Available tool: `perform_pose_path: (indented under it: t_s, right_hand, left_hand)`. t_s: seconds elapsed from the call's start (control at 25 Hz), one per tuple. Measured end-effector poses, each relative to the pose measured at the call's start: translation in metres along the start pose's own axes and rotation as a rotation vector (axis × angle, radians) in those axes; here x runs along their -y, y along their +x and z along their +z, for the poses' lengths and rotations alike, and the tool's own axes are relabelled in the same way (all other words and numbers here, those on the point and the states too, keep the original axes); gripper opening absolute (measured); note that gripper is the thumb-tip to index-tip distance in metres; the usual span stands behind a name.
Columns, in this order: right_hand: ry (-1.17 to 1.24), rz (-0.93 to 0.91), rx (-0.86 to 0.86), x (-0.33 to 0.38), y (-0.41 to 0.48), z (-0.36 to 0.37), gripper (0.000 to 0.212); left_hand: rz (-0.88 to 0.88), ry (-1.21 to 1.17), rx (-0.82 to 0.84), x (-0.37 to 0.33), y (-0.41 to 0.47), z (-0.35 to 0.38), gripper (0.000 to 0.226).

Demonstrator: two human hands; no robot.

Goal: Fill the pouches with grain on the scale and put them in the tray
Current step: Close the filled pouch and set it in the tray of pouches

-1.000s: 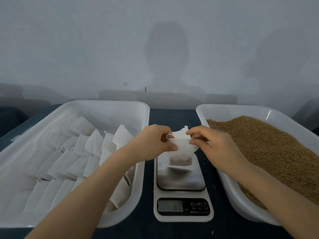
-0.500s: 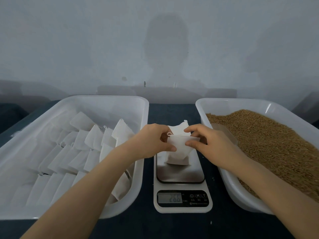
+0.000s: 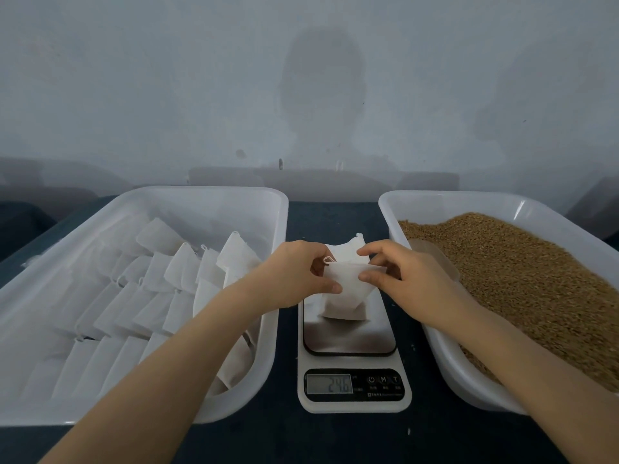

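Note:
A small white pouch [image 3: 345, 296] stands on the steel plate of the kitchen scale [image 3: 350, 336], between the two tubs. My left hand [image 3: 294, 272] pinches the left side of its mouth, thumb in front. My right hand [image 3: 405, 279] pinches the right side, and the pouch's top is pulled apart between them. Its bottom rests on the plate. The scale's display [image 3: 330, 384] shows blurred digits. Brown grain [image 3: 522, 279] fills the white tub [image 3: 445, 360] on the right. The white tray [image 3: 207, 195] on the left holds several pouches in rows.
A pale scoop [image 3: 435, 256] lies half-buried in the grain just behind my right hand. The dark table [image 3: 331, 219] shows between the tubs, with a few spilled grains near the scale. A grey wall stands close behind.
The pouch came down from above the scale onto the plate, and the display reading rose. Both hands kept their pinch on its mouth and sank with it.

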State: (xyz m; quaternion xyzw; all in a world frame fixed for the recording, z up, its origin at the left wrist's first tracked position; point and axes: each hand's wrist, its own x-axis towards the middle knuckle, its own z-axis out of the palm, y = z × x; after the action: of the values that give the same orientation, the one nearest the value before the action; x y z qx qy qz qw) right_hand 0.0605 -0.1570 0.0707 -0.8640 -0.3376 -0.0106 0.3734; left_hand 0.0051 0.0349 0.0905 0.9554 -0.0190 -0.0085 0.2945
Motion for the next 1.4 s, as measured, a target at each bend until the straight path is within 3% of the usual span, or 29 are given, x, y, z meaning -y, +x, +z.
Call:
perform_pose_path:
  t_s: [0.92,1.16,1.32,1.4]
  right_hand:
    - [-0.028,0.021,0.024,0.0023,-0.0008,-0.0001,0.027]
    - [-0.092,0.051,0.079,0.0012,0.0002,0.0008,0.005]
    - [-0.023,-0.001,-0.003,0.0040,-0.0029,-0.0014,0.002]
    - [-0.009,-0.056,-0.003,0.0086,-0.0042,-0.0025,0.003]
  left_hand:
    - [0.029,-0.030,-0.022,0.0050,0.0006,0.0020,0.027]
    - [0.059,-0.029,-0.050,0.0060,0.0005,0.0024,0.015]
    - [0.064,-0.051,-0.052,0.0082,0.0020,0.0045,0.019]
    - [0.057,-0.169,-0.004,0.0066,0.0023,0.0050,0.035]
